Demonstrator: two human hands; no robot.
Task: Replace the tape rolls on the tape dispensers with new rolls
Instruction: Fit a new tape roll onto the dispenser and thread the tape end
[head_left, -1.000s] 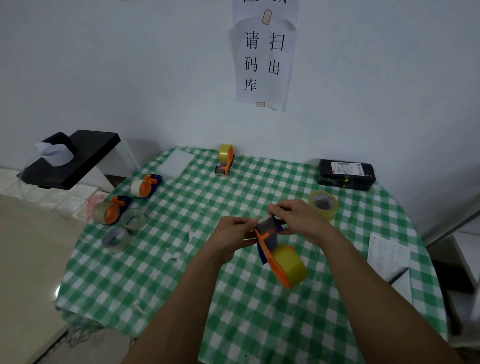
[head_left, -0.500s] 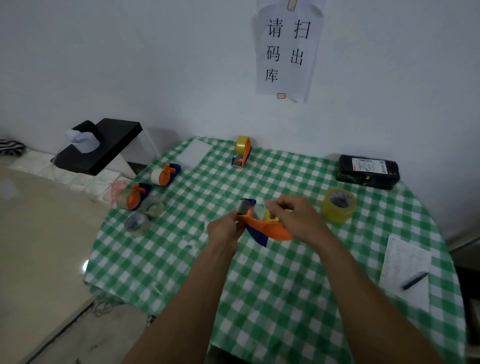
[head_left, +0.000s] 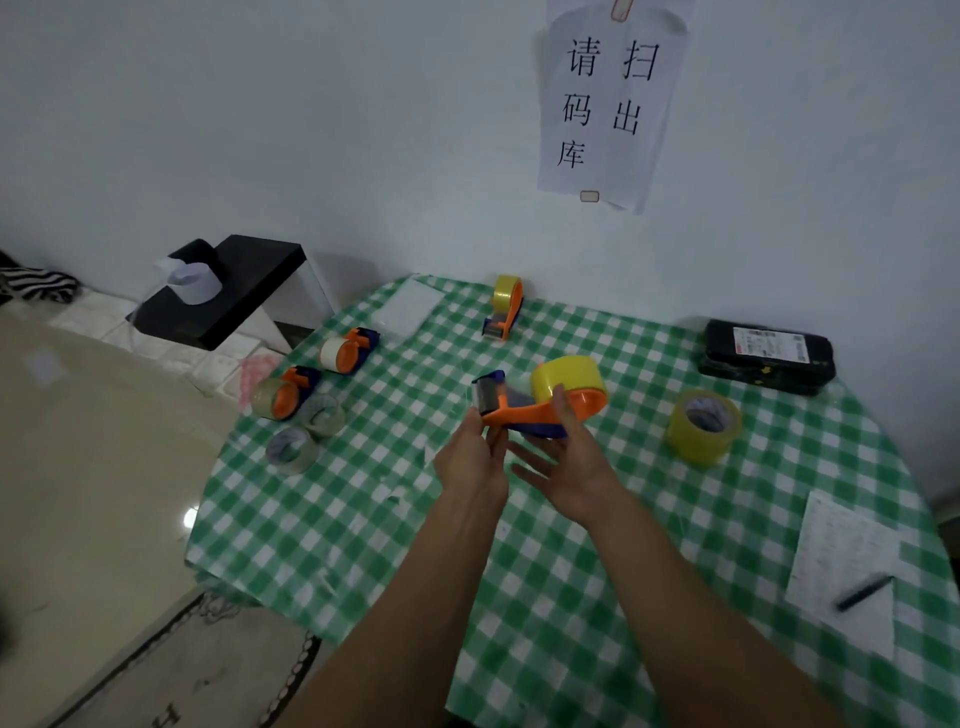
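Observation:
Above the middle of the green checked table (head_left: 363, 519) I hold an orange and blue tape dispenser (head_left: 524, 413) that carries a full yellow roll (head_left: 569, 382). My right hand (head_left: 569, 462) holds its handle from below, palm up, thumb over the orange edge. My left hand (head_left: 470, 460) pinches the front end just under the cutter roller. A loose yellow roll (head_left: 704, 426) lies on the table to the right. At the back stands another dispenser (head_left: 503, 309) with a yellow roll.
Two more dispensers (head_left: 345, 351) (head_left: 283, 397) and two pale loose rolls (head_left: 324, 415) (head_left: 291, 449) sit at the table's left edge. A black device (head_left: 766, 356) lies back right, paper with a pen (head_left: 865, 592) at the right. A black stool (head_left: 218, 291) stands off the table's left.
The dispenser has turned from hanging roll-down to lying level with the roll on top and away from me. My right hand shifted from the front end to under the handle.

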